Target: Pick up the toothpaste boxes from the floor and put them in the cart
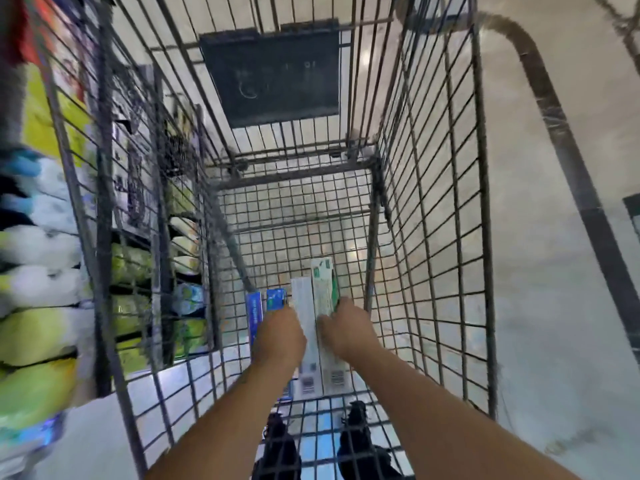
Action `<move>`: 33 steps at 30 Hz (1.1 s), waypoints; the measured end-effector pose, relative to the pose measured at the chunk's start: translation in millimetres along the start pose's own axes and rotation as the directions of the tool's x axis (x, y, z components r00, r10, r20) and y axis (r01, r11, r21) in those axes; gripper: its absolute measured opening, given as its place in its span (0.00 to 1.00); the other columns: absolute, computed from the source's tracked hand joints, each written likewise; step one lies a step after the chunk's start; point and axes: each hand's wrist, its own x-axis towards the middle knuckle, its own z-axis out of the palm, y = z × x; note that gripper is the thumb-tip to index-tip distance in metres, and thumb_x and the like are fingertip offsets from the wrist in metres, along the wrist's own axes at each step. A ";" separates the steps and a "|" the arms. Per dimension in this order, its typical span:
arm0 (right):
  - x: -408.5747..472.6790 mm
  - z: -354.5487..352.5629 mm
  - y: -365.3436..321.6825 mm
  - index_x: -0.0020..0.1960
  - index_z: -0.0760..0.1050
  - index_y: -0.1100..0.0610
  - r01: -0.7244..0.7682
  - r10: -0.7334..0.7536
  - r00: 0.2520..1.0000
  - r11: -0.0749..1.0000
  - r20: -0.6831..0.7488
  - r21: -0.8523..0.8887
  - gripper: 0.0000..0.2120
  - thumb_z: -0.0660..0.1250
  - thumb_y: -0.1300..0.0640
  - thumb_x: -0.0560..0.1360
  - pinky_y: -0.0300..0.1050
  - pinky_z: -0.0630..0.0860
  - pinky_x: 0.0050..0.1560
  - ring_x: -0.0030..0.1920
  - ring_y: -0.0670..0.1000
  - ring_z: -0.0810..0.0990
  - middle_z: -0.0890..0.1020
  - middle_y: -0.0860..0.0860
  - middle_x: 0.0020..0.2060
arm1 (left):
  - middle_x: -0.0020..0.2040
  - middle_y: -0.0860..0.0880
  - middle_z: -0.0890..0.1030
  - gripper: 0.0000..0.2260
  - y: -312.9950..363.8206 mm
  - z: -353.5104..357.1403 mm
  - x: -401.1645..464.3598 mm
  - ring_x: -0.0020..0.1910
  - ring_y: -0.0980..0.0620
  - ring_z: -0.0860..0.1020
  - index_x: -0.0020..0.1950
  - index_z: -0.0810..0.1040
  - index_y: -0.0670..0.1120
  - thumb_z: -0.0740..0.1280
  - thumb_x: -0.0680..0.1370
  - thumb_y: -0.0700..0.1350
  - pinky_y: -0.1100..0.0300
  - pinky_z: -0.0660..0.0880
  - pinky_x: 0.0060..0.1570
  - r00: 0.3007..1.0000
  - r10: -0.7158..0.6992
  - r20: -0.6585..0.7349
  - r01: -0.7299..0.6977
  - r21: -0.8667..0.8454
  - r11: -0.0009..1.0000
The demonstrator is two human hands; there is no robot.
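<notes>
Four long card toothpaste boxes (pixel 317 306) lie side by side on the wire floor of the cart (pixel 433 237), two blue on the left, two pale on the right. Your left hand (pixel 281 336) rests on the blue pair, your right hand (pixel 348 329) on the green-edged one, fingers curled down over them; how firmly they grip, you can't tell. Grey metal mesh all round, glossy pale floor (pixel 554 271) beneath, blurred stocked shelves (pixel 41 271) on the left.
</notes>
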 end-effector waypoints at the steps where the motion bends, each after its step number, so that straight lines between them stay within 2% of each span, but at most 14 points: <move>1: -4.1 -1.9 -1.0 0.58 0.70 0.57 -0.011 0.012 0.999 1.000 0.040 -0.011 0.11 0.64 0.54 0.79 0.37 0.70 0.34 0.39 0.49 0.74 0.75 0.51 0.47 | 0.45 0.42 0.81 0.05 -3.1 -4.8 -2.7 0.45 0.43 0.81 0.47 0.79 0.41 0.63 0.77 0.39 0.55 0.72 0.37 1.000 0.008 -0.014 -0.007 0.040 0.999; 3: -15.2 -8.8 0.1 0.61 0.69 0.60 -0.026 0.036 0.988 0.997 0.147 -0.066 0.15 0.65 0.55 0.78 0.43 0.78 0.44 0.46 0.52 0.77 0.78 0.53 0.51 | 0.40 0.43 0.78 0.05 -9.8 -21.0 -15.4 0.41 0.43 0.79 0.42 0.75 0.44 0.63 0.77 0.41 0.57 0.69 0.34 0.999 0.023 -0.023 -0.021 0.073 0.997; 5: -37.4 -24.9 -4.4 0.61 0.71 0.61 0.018 0.013 0.978 0.989 0.208 -0.147 0.15 0.65 0.54 0.78 0.47 0.79 0.51 0.51 0.55 0.80 0.79 0.57 0.54 | 0.38 0.46 0.76 0.08 -17.1 -48.5 -35.3 0.40 0.45 0.77 0.40 0.72 0.46 0.63 0.78 0.45 0.57 0.69 0.35 0.998 0.059 0.000 -0.059 0.034 0.998; 7: -67.8 -49.7 -16.1 0.62 0.71 0.61 0.100 -0.047 0.974 0.967 0.223 -0.233 0.16 0.64 0.52 0.79 0.48 0.80 0.52 0.51 0.55 0.80 0.79 0.58 0.55 | 0.44 0.47 0.80 0.07 -25.1 -86.8 -60.9 0.45 0.47 0.79 0.46 0.76 0.47 0.64 0.79 0.50 0.58 0.73 0.42 0.992 0.116 0.048 -0.114 -0.030 0.993; 9: -106.6 -78.2 -39.2 0.66 0.70 0.60 0.195 -0.129 0.966 0.934 0.224 -0.301 0.19 0.63 0.49 0.79 0.51 0.80 0.53 0.51 0.54 0.80 0.78 0.57 0.58 | 0.54 0.47 0.81 0.14 -30.8 -133.6 -96.5 0.52 0.48 0.79 0.59 0.77 0.46 0.65 0.79 0.54 0.55 0.76 0.54 0.989 0.132 0.068 -0.123 -0.123 0.985; 12: -173.9 -123.2 -91.1 0.72 0.66 0.55 0.380 -0.327 0.924 0.837 0.198 -0.393 0.24 0.62 0.45 0.80 0.51 0.77 0.59 0.57 0.54 0.78 0.75 0.55 0.65 | 0.58 0.47 0.79 0.17 -36.3 -208.5 -164.2 0.55 0.48 0.78 0.60 0.75 0.46 0.65 0.79 0.57 0.51 0.75 0.58 0.986 0.168 -0.009 -0.167 -0.203 0.965; 16: -272.6 -169.2 -156.3 0.72 0.66 0.50 0.613 -0.622 0.766 0.634 0.160 -0.471 0.26 0.60 0.40 0.79 0.50 0.71 0.67 0.65 0.51 0.74 0.73 0.51 0.69 | 0.63 0.51 0.76 0.21 -56.5 -276.6 -259.5 0.59 0.52 0.76 0.67 0.73 0.51 0.63 0.79 0.61 0.52 0.74 0.62 0.954 0.220 -0.204 -0.271 -0.269 0.924; 20: -364.3 -178.7 -198.7 0.73 0.66 0.47 0.723 -0.796 0.582 0.412 0.166 -0.554 0.29 0.57 0.35 0.76 0.47 0.68 0.68 0.68 0.47 0.71 0.72 0.47 0.70 | 0.62 0.57 0.75 0.21 -93.5 -307.0 -345.7 0.60 0.56 0.75 0.68 0.72 0.54 0.61 0.78 0.63 0.57 0.73 0.59 0.897 0.245 -0.368 -0.369 -0.318 0.873; 23: -421.5 -151.4 -219.7 0.71 0.68 0.47 0.767 -0.847 0.481 0.281 0.227 -0.577 0.29 0.55 0.33 0.76 0.45 0.71 0.65 0.66 0.47 0.72 0.74 0.46 0.68 | 0.65 0.57 0.72 0.23 -132.9 -309.5 -397.4 0.63 0.55 0.73 0.71 0.69 0.55 0.59 0.79 0.64 0.58 0.70 0.60 0.871 0.210 -0.444 -0.366 -0.304 0.879; 26: -465.5 -98.7 -234.3 0.69 0.69 0.46 0.806 -0.863 0.378 0.128 0.335 -0.578 0.34 0.49 0.27 0.73 0.46 0.73 0.62 0.64 0.47 0.73 0.75 0.43 0.65 | 0.70 0.52 0.70 0.28 -188.5 -292.5 -444.8 0.67 0.52 0.71 0.73 0.66 0.52 0.59 0.78 0.66 0.51 0.69 0.66 0.873 0.149 -0.465 -0.332 -0.340 0.880; 28: -497.7 -53.0 -241.0 0.70 0.69 0.46 0.830 -0.858 0.320 0.050 0.402 -0.555 0.34 0.51 0.28 0.72 0.42 0.71 0.61 0.64 0.45 0.73 0.74 0.42 0.65 | 0.67 0.51 0.72 0.28 -235.7 -269.0 -484.3 0.64 0.50 0.73 0.70 0.68 0.51 0.58 0.77 0.68 0.49 0.71 0.65 0.868 0.105 -0.485 -0.314 -0.374 0.873; 30: -526.5 -0.1 -247.8 0.70 0.70 0.45 0.848 -0.846 0.258 -0.033 0.467 -0.529 0.29 0.56 0.32 0.74 0.38 0.69 0.58 0.63 0.44 0.73 0.74 0.42 0.64 | 0.59 0.51 0.77 0.27 -291.6 -239.5 -526.8 0.57 0.52 0.76 0.62 0.73 0.51 0.59 0.75 0.70 0.49 0.74 0.59 0.844 0.023 -0.536 -0.298 -0.432 0.851; 32: -557.8 64.4 -251.0 0.67 0.71 0.43 0.887 -0.820 0.206 -0.074 0.533 -0.456 0.25 0.59 0.33 0.75 0.40 0.71 0.58 0.62 0.46 0.74 0.76 0.42 0.60 | 0.52 0.53 0.78 0.20 -350.3 -207.1 -573.2 0.49 0.54 0.76 0.57 0.75 0.51 0.61 0.77 0.65 0.55 0.74 0.54 0.822 -0.108 -0.560 -0.218 -0.483 0.848; 33: -574.0 99.2 -250.0 0.66 0.71 0.42 0.901 -0.803 0.181 -0.096 0.567 -0.423 0.24 0.59 0.33 0.75 0.42 0.72 0.56 0.60 0.46 0.75 0.76 0.42 0.58 | 0.52 0.52 0.78 0.19 -378.7 -189.4 -596.4 0.49 0.54 0.76 0.58 0.75 0.50 0.61 0.78 0.63 0.55 0.74 0.53 0.816 -0.175 -0.551 -0.168 -0.516 0.840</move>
